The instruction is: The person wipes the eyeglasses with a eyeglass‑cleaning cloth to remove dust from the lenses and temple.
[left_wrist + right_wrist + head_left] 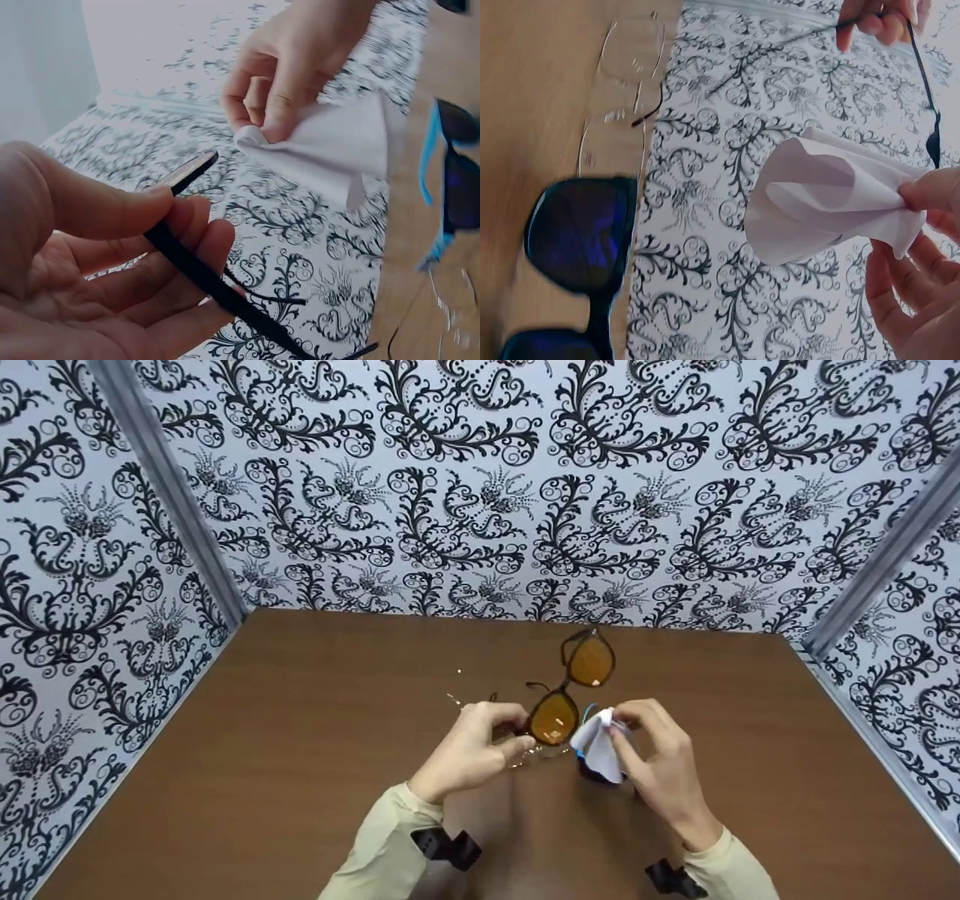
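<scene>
In the head view, the left hand [474,746] pinches the amber glasses [555,716] by one end, above the table [300,735]. The right hand [664,761] pinches the cloth [602,754] just beside the nearer lens. The amber tint shows only here.

The left wrist view has the frame edge-on, thumb pressed on it against the fingers, with a gap between it and the cloth. The dark glasses [459,187], mostly hidden by the cloth in the head view, show blue arms.

In the right wrist view, the cloth fans out from pinching thumb and fingers; the clear glasses [634,49], partly covered in the head view, lie just beside the dark glasses.
</scene>
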### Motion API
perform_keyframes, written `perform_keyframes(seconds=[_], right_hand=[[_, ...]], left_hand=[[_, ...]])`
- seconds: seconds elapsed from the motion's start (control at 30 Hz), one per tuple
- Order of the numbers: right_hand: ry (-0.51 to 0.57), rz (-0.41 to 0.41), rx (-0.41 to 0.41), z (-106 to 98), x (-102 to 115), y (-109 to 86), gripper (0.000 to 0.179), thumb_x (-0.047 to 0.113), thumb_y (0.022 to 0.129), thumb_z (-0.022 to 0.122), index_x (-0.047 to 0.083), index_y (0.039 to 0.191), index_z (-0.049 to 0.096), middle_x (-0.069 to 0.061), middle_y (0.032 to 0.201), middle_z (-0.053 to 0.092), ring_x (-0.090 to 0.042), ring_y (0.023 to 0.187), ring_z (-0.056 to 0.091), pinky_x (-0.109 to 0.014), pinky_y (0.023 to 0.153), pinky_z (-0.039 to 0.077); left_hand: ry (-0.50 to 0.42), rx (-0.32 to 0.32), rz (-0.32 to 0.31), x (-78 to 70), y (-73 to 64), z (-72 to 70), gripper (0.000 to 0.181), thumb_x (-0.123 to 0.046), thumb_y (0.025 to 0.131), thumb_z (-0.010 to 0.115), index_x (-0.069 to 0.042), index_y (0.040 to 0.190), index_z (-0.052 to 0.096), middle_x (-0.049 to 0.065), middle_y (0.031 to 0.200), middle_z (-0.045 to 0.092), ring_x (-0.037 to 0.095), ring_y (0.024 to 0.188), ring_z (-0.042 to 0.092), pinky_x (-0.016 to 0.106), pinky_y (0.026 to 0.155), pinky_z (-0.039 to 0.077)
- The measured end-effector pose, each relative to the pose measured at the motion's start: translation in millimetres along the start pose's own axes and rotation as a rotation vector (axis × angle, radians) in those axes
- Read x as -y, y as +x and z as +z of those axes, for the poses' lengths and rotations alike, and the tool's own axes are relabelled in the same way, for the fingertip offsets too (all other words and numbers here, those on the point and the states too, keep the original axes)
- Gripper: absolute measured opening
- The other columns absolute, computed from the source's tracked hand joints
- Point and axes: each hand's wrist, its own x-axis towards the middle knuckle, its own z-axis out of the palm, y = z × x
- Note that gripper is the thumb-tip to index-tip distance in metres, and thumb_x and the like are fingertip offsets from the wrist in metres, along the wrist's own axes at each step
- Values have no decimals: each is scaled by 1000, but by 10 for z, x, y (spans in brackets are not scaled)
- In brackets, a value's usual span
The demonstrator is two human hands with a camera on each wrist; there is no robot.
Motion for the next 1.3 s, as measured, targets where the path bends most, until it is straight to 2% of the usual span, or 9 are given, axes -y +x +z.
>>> perform_keyframes(seconds=[0.13, 0.3, 0.4, 0.47, 0.53, 0.67, 0.83, 1.07, 1.3], right_hand=[[60, -68, -18, 74, 80, 44, 32, -22, 69, 69, -1, 93, 65, -11, 92, 62, -18, 85, 58, -21, 78, 46], [108, -99, -35, 143, 153, 111, 35, -26, 64, 66, -3, 91, 63, -14, 90, 61, -19, 83, 58, -22, 77, 46], [124, -95, -36, 169, 178, 132, 36, -27, 63, 66, -4, 91, 63, -15, 90, 62, -18, 82, 58, -20, 78, 46], [125, -98, -32, 170, 178, 132, 37, -26, 63, 67, -4, 92, 63, -15, 91, 62, -18, 82, 58, -19, 78, 46], [116, -92, -32, 164, 168, 126, 37, -26, 63, 68, -3, 92, 64, -14, 91, 63, -18, 83, 59, -18, 80, 45], [87, -74, -8, 150, 141, 107, 37, -23, 65, 72, 0, 93, 65, -12, 92, 64, -19, 84, 59, -17, 79, 45], [32, -37, 36, 141, 129, 97, 34, -17, 69, 75, 3, 94, 65, -9, 94, 65, -17, 83, 59, -17, 78, 45], [-3, -23, 93, 141, 109, 89, 31, -16, 73, 72, 5, 95, 64, -6, 93, 63, -15, 81, 58, -18, 76, 46], [-30, -18, 124, 172, 78, 71, 30, -16, 74, 69, 5, 93, 63, -5, 92, 62, -15, 80, 57, -17, 74, 44]], left_hand=[[-294, 33, -91, 53, 31, 42, 4, 5, 88, 61, 8, 87, 64, 2, 77, 64, 16, 68, 60, 24, 62, 49], [-606, 65, -173, 184, 33, 106, 12, 5, 89, 58, 16, 92, 58, 5, 81, 64, 9, 67, 54, 21, 61, 48], [-737, 104, -188, 250, 9, 136, 9, 2, 92, 56, 10, 93, 60, 7, 86, 66, 12, 73, 58, 25, 72, 51], [-789, 129, -190, 266, 0, 153, 8, 1, 94, 54, 6, 95, 60, 9, 89, 66, 17, 82, 61, 33, 84, 51], [-785, 139, -195, 259, -3, 167, 11, 0, 97, 51, 6, 99, 59, 11, 93, 66, 22, 91, 63, 41, 94, 46], [-683, 120, -209, 227, 5, 208, 15, 2, 100, 44, 11, 104, 55, 16, 95, 63, 23, 92, 62, 42, 94, 46], [-595, 78, -256, 199, 15, 250, 15, 5, 100, 42, 16, 104, 52, 18, 95, 62, 23, 91, 65, 39, 90, 49], [-564, 51, -326, 207, 17, 274, 14, 2, 99, 46, 12, 101, 56, 19, 93, 63, 30, 90, 67, 40, 84, 52], [-342, -59, -304, 234, 6, 364, 14, 2, 95, 50, 9, 99, 61, 12, 86, 66, 27, 77, 69, 36, 69, 57]])
